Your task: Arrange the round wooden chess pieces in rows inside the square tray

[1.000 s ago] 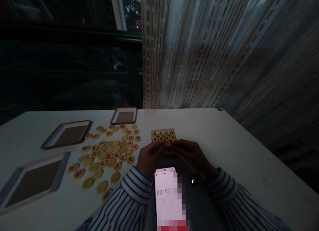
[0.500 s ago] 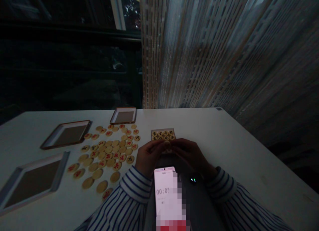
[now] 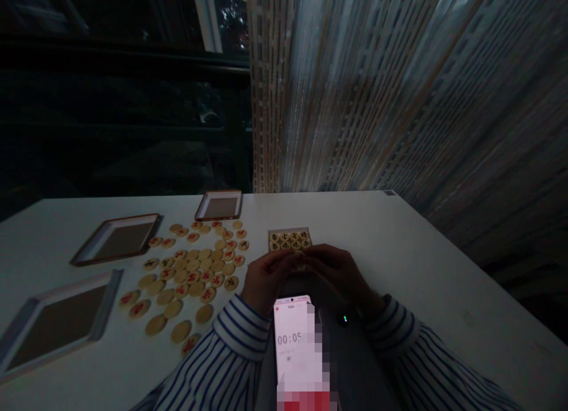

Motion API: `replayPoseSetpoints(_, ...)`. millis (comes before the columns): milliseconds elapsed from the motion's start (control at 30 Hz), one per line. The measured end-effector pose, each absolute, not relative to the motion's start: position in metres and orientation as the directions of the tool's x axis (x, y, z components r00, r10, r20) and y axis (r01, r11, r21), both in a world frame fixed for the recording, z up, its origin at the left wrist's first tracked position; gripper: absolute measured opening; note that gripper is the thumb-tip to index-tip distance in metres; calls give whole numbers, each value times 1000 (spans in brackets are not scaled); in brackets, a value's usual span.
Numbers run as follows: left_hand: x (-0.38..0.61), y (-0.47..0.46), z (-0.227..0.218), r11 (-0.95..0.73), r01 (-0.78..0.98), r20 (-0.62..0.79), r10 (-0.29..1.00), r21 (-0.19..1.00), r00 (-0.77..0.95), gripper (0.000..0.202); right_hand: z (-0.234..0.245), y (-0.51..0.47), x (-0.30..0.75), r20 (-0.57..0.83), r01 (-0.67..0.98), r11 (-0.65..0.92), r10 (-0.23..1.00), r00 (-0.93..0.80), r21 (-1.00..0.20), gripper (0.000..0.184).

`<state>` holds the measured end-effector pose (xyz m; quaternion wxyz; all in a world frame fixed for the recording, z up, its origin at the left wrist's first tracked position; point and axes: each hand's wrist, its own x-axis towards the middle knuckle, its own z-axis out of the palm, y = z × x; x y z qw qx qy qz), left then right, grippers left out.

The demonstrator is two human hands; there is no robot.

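Above the near part of a small box (image 3: 289, 229), my left hand (image 3: 265, 278) and my right hand (image 3: 345, 274) meet at the fingertips. Both are closed on one round wooden Chinese chess piece (image 3: 299, 254), pinched between them. Rows of pieces with black characters (image 3: 290, 240) lie face up in the far part of the box; my fingers hide much of the near part. To the left, many loose pieces (image 3: 193, 264) are spread over the table, some with red characters, a few with black, others showing a plain side.
Three shallow trays or lids stand on the white table (image 3: 426, 269): one at the back (image 3: 219, 217), one at left (image 3: 116, 259), one at near left (image 3: 95, 334). A phone (image 3: 295, 352) showing a timer lies below my hands. A string curtain (image 3: 328, 91) hangs behind.
Almost nothing differs. My hands stay together on the piece over the box, with only a slight shift of the fingers and of the whole view.
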<state>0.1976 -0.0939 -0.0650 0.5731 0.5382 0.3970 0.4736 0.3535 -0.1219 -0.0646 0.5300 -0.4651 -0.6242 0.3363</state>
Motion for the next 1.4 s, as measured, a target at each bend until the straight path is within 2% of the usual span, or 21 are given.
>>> replayPoseSetpoints(133,196,-94,-63,-65,-39,72,971,997,229,23,-66,-121,354,378,243,365,926,7,-899,13)
replayPoseSetpoints(267,198,-93,-65,-19,-111,44,974,994,224,24,-68,-121,355,409,258,391,912,18,-883,13)
replayPoseSetpoints(367,199,-93,-67,23,-161,18,970,987,244,25,-68,-122,356,432,337,407,902,-2,-849,15)
replayPoseSetpoints(533,199,-91,-71,32,-179,10,973,983,232,27,-63,-126,354,470,520,442,879,-86,-731,20)
replayPoseSetpoints(867,200,-92,-74,31,-185,14,971,982,240,27,-70,-123,356,619,646,563,766,-173,-516,26)
replayPoseSetpoints(1100,199,-92,-73,-40,-79,57,973,996,225,25,-71,-122,361,637,698,607,718,-279,-379,33)
replayPoseSetpoints(1400,197,-91,-75,-106,-16,107,981,994,164,21,-63,-122,366,611,785,527,751,-251,-326,21)
